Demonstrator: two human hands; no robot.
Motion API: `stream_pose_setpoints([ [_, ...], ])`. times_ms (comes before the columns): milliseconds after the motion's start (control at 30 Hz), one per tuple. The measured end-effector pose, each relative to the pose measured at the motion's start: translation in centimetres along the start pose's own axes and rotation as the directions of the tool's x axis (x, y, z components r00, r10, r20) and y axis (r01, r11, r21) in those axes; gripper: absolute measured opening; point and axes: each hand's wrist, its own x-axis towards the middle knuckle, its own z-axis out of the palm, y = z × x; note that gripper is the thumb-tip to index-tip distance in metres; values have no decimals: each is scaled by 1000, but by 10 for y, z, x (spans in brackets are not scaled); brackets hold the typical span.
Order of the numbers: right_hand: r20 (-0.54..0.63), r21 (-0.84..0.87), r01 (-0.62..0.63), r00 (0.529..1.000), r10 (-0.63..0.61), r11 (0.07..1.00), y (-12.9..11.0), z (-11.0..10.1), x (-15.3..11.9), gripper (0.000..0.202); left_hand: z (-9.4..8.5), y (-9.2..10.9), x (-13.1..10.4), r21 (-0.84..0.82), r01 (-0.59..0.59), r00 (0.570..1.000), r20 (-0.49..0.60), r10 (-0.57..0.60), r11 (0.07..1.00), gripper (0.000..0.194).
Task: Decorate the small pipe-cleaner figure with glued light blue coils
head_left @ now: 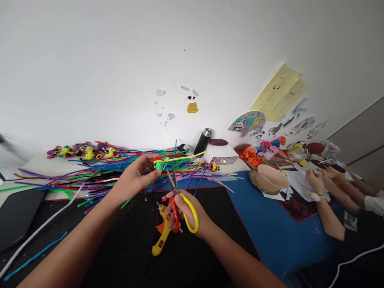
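Note:
My left hand (pixel 141 176) pinches a small red and green figure of wound pipe cleaner (pixel 158 163) between thumb and fingers. A yellow pipe cleaner (pixel 187 157) sticks out from it to the right. In my right hand (pixel 190 212) is a pair of scissors (pixel 174 185) with one red and one yellow handle loop. Its blades point up, slightly parted, just below and right of the figure. Under my right hand a yellow glue gun (pixel 158 245) lies on the black mat (pixel 126 248), partly hidden.
Many coloured pipe cleaners (pixel 105 172) spread along the wall. Finished figures (pixel 87 151) lie at the back left. A black thermos (pixel 203 141), orange pipe-cleaner flowers (pixel 252 156) and a pale bowl (pixel 271 178) stand to the right. Another person's hands (pixel 315 182) work on paper there.

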Motion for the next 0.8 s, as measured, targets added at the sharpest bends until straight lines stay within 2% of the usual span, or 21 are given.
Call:
stream_pose_setpoints([
  [300, -95, -20, 47, 994, -48, 999, -4, 17, 16, 71, 6, -3, -1, -5, 20, 996, 85, -19, 1000, 50],
  [433, -118, -23, 21, 993, -24, 1000, -8, 22, 22, 74, 10, -8, -2, -41, 22, 992, 124, -17, 999, 50],
  [633, -148, -7, 20, 989, -21, 1000, -10, 25, 25, 76, 14, -8, -2, -138, 46, 987, 158, -24, 989, 44],
  [800, -139, 3, 32, 990, -31, 999, -9, 23, 25, 72, 15, -8, -2, -157, 62, 987, 155, -37, 986, 42],
])
